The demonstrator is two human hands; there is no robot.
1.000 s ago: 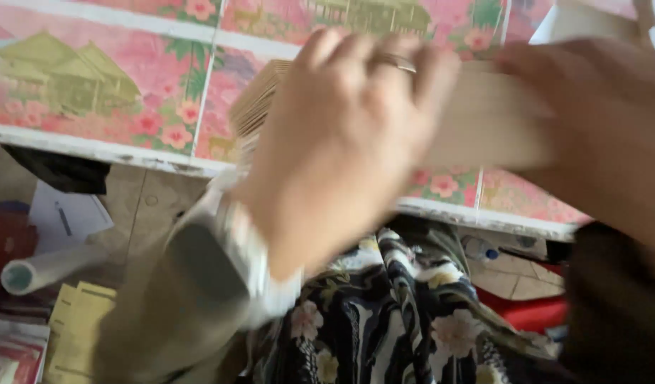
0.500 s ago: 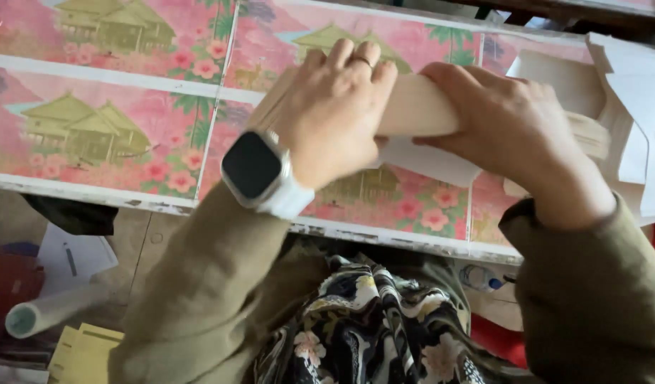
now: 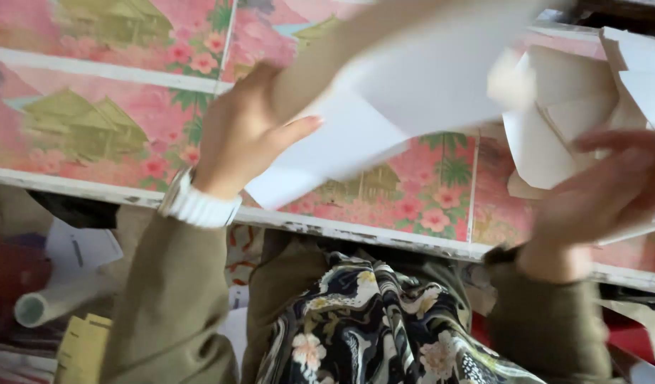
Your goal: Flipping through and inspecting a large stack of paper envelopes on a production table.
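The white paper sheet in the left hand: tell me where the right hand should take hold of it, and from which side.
Probably the far upper-right edge of the white paper sheet, coming from the right. The left hand pinches its lower-left part, so the far edge hangs free, and the right hand is already open on that side, beside the pile of folded papers.

Bright, soft daylight all round, no hard shadows. Heavy motion blur smears the white paper (image 3: 412, 92) at twelve o'clock and the right hand (image 3: 597, 206) at three. The paper glares, almost washed out. Lower edge sits dimmer, softly focused.
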